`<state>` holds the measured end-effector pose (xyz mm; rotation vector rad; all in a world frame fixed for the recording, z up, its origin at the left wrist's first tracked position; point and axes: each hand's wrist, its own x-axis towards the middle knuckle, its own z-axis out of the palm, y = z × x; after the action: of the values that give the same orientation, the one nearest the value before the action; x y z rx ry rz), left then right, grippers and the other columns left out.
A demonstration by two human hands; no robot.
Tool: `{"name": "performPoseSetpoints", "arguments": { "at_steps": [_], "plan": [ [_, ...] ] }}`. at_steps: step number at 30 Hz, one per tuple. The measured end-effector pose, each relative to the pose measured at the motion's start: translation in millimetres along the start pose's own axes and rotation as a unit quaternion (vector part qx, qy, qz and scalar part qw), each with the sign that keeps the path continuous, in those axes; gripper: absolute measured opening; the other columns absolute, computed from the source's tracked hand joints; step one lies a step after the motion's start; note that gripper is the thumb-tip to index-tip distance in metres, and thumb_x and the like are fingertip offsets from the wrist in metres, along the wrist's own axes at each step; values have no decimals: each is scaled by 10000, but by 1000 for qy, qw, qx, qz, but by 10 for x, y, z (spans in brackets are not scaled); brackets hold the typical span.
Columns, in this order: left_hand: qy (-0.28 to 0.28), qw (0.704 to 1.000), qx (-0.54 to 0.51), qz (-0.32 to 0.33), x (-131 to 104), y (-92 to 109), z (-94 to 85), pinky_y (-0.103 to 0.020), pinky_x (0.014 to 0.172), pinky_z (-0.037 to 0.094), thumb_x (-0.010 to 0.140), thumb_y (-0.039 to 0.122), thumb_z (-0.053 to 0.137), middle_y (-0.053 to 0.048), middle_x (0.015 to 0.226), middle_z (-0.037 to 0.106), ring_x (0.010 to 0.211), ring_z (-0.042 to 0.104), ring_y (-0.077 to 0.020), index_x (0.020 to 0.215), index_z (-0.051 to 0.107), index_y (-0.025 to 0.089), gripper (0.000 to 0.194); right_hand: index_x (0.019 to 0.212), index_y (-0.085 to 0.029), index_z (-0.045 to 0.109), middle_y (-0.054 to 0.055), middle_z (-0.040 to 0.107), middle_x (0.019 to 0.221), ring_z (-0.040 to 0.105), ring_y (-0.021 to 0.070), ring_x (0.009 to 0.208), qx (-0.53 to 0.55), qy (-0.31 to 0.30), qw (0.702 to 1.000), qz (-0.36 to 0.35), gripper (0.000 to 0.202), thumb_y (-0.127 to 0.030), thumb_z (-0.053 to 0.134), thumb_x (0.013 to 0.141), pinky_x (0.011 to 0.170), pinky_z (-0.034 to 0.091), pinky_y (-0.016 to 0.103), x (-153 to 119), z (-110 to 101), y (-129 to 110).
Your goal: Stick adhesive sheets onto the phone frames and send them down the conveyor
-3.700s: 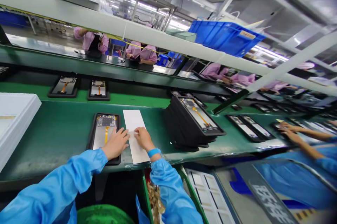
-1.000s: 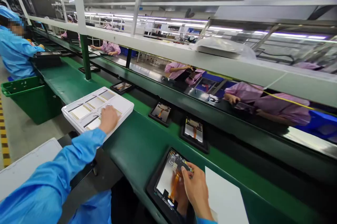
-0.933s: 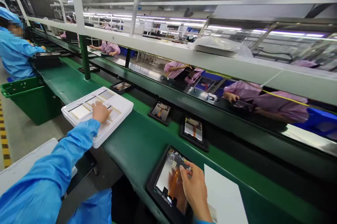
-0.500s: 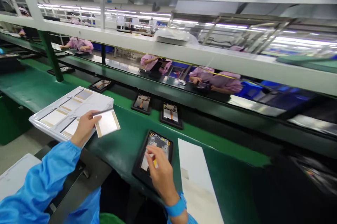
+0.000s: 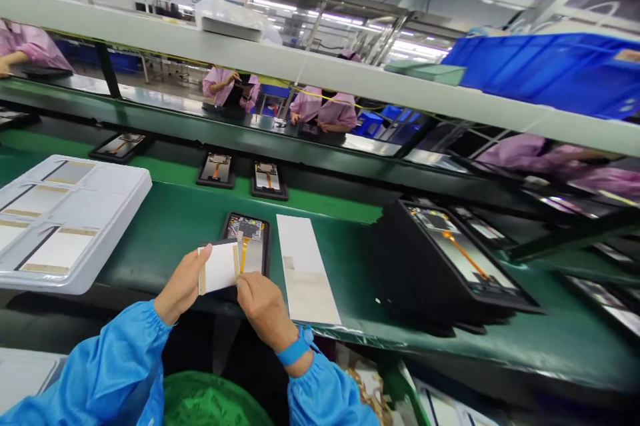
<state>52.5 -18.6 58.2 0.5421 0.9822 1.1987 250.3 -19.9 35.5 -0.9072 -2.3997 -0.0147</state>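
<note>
My left hand point(image 5: 180, 283) holds a flat white battery point(image 5: 218, 269) by its left side, thumb on top. Tan strips run along two of its edges and a dark band along its far edge. At the battery's lower right corner, my right hand point(image 5: 263, 303) pinches the end of the tan strip between thumb and fingers. Behind and partly under the battery lies an open tablet point(image 5: 254, 229) in a black frame, showing its circuit board and a yellow ribbon cable. To the left, a white plastic tray point(image 5: 113, 203) holds several similar batteries.
A white card strip point(image 5: 305, 266) lies right of the tablet. Farther right rises a stack of black frames point(image 5: 425, 266) topped by an open tablet. More tablets point(image 5: 269, 178) line the green belt. A blue bin point(image 5: 545, 73) sits on the shelf. Co-workers in pink sleeves point(image 5: 340, 109) sit opposite.
My left hand has brought the battery from beside the tray to in front of the tablet. My right hand has left the tablet and now grips the battery's edge. The view has swung right.
</note>
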Motion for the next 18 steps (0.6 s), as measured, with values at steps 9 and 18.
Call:
{"name": "performPoseSetpoints", "arguments": {
  "at_steps": [9, 18],
  "plan": [
    [-47, 992, -5, -118, -10, -218, 103, -345, 726, 582, 848, 399, 699, -150, 936, 765, 815, 739, -264, 1022, 686, 89, 355, 911, -206, 609, 48, 688, 843, 638, 179, 706, 92, 226, 906, 345, 107, -231, 506, 919, 674, 528, 311, -399, -413, 582],
    [16, 989, -61, -136, 103, -322, 223, -362, 782, 583, 923, 287, 592, -147, 907, 765, 834, 741, -259, 982, 666, 83, 225, 1017, -203, 595, 97, 637, 971, 605, 222, 900, 19, -75, 994, 78, 193, -94, 444, 964, 751, 522, 338, -424, -391, -89]
  ]
}}
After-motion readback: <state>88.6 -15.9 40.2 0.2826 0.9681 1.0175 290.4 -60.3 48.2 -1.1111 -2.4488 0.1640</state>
